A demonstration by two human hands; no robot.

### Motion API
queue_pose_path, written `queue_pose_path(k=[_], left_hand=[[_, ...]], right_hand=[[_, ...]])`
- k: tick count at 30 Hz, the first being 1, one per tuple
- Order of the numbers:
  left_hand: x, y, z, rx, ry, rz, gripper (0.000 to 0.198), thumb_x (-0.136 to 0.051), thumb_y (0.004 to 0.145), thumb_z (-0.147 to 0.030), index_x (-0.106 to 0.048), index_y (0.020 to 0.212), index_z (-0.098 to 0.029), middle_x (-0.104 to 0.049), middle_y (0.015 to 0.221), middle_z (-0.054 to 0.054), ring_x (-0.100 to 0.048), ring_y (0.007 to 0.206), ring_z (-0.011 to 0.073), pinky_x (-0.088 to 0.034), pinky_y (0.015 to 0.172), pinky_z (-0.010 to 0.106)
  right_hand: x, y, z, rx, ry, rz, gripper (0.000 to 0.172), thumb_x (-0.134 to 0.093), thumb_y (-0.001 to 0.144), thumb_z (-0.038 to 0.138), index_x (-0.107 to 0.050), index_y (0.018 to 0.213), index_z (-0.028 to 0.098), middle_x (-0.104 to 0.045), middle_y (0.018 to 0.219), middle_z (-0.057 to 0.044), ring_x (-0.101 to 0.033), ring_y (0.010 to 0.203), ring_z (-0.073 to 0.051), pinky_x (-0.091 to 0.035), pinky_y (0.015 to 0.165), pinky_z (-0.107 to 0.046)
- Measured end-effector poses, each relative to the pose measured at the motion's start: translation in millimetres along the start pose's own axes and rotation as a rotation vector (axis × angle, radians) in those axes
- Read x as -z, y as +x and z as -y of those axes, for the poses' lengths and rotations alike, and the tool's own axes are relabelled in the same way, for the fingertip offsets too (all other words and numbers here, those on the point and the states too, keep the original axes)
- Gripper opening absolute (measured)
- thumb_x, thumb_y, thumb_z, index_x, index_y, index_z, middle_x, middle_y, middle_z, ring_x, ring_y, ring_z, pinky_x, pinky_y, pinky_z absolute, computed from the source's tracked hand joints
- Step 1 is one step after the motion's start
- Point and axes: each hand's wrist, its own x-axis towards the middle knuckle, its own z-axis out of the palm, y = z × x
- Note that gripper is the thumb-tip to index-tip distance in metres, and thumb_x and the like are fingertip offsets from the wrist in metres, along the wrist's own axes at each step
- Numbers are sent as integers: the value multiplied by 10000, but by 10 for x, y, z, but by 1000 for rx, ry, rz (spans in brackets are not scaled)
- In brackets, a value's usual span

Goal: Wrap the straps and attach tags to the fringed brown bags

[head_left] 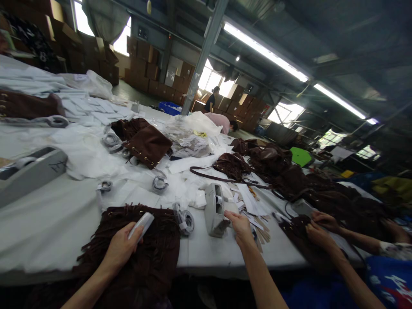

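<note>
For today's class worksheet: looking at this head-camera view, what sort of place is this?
Probably a handbag factory's finishing or packing floor: brown fringed suede handbags lie on a long white-covered worktable, with a grey tape dispenser nearby, and cardboard cartons are stacked along the walls.

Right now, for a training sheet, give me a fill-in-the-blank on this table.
The left hand holds a white strip over a fringed bag coloured ____.
The right hand is just to the ____ of a tape dispenser in this view.
The stacks along the far wall are cardboard ____.
Answers: brown; right; boxes.
</note>
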Motion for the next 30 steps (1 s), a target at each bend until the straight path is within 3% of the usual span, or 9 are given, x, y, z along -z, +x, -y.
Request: queue_pose_path(k=[4, 6, 9, 11, 14, 18, 22, 25, 30], left_hand=[[-4, -21, 16, -31, 0, -2, 491, -401, 823, -603, -580, 638, -185, -501, 451, -23, -494, 451, 157, -348, 498, 239], [-6, -26, 22, -33, -7, -7, 491, -400, 828, -602, -582, 643, -185, -497, 452, -24, -492, 452, 157, -346, 498, 239], [-9, -30, 28, -29, -23, -13, 486, -419, 819, -604, -581, 634, -185, -494, 451, -23, -488, 457, 157, -343, 494, 237], [-12, -31, 31, -29, -46, -13, 477, -432, 812, -603, -583, 642, -184, -502, 461, -25, -480, 452, 152, -342, 491, 235], [-20, -29, 34, -34, -60, -17, 460, -440, 808, -595, -583, 658, -184, -520, 479, -27, -480, 447, 147, -343, 490, 233], [-44, -22, 26, -9, -51, -33, 423, -449, 807, -570, -585, 695, -186, -540, 490, -29, -493, 443, 150, -346, 490, 235], [-74, -31, -2, -57, -46, -96, 386, -451, 822, -532, -573, 693, -188, -531, 512, -30, -477, 453, 141, -325, 482, 232], [-86, -42, -37, -131, -18, -153, 352, -439, 848, -474, -555, 682, -186, -524, 554, -23, -490, 517, 140, -331, 517, 230], [-108, -46, -52, -194, 56, -203, 247, -438, 865, -365, -547, 730, -189, -533, 596, -16, -518, 556, 137, -323, 532, 227]], right_hand=[[146, -217, -95, 4, -1, -109, 347, -789, 593, 428, -706, 708, 112, -704, 807, -75, -629, 831, -218, -479, 730, -291], [169, -369, -188, -47, 35, -124, 351, -790, 544, 438, -715, 693, 129, -713, 800, -85, -637, 809, -218, -480, 666, -275], [116, -550, -351, -185, 92, -70, 389, -778, 515, 488, -693, 656, 135, -692, 667, -77, -628, 611, -182, -454, 517, -254], [64, -592, -441, -208, 74, -61, 422, -759, 515, 537, -664, 617, 139, -642, 551, -45, -563, 466, -145, -398, 432, -235], [60, -554, -528, -71, -121, -99, 449, -693, 562, 597, -652, 585, 151, -585, 465, -21, -494, 390, -134, -350, 397, -242], [251, -554, -631, 60, -504, -136, 476, -556, 647, 622, -671, 547, 171, -607, 463, -57, -561, 457, -210, -384, 446, -286], [334, -773, -590, 96, -590, -109, 492, -503, 717, 605, -725, 671, 169, -672, 562, -68, -631, 585, -254, -445, 536, -298], [38, -991, -281, 226, -538, 105, 450, -545, 749, 587, -722, 744, 173, -664, 596, -47, -617, 603, -216, -450, 565, -269], [-868, -1314, 456, 422, -302, 610, 351, -569, 818, 498, -683, 757, 172, -627, 639, -14, -538, 579, -139, -415, 548, -214]])
